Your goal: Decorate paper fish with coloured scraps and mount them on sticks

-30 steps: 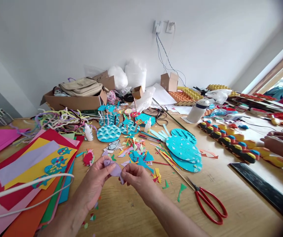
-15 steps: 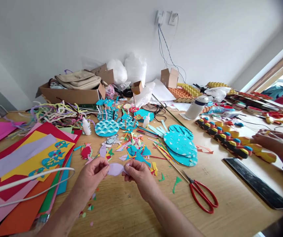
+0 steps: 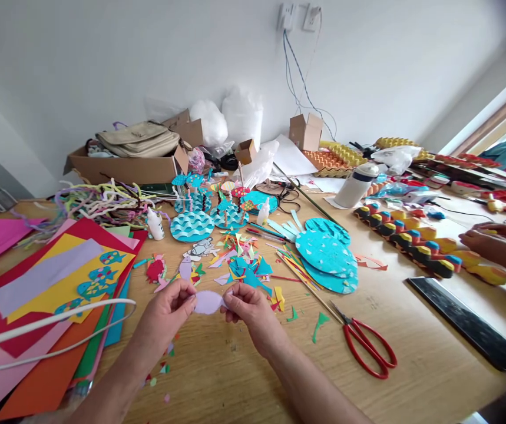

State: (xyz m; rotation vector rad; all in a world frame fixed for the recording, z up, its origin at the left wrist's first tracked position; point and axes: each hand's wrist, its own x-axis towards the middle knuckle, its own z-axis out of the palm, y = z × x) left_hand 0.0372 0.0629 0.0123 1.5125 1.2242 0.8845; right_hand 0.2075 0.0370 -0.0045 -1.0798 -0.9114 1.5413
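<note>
Between my two hands a small lilac paper cutout, rounded like a fish's body, is stretched out just above the table. My left hand pinches its left end between thumb and fingers. Its right end is pinched in my right hand, where the fingers cover part of it. Just beyond my hands lie a second lilac cutout, a red paper fish and a heap of turquoise paper scraps. Red-handled scissors rest on the table to the right of my right arm.
Coloured paper sheets are stacked at the left, with a white cable across them. Glue bottles, turquoise discs and a painted egg-carton strip stand or lie farther back. At the right edge are another person's hands and a black slab.
The camera view has shifted slightly, moving the table things a little to the right. My hands keep the same pinch on the lilac cutout. The other person's hands have moved slightly.
</note>
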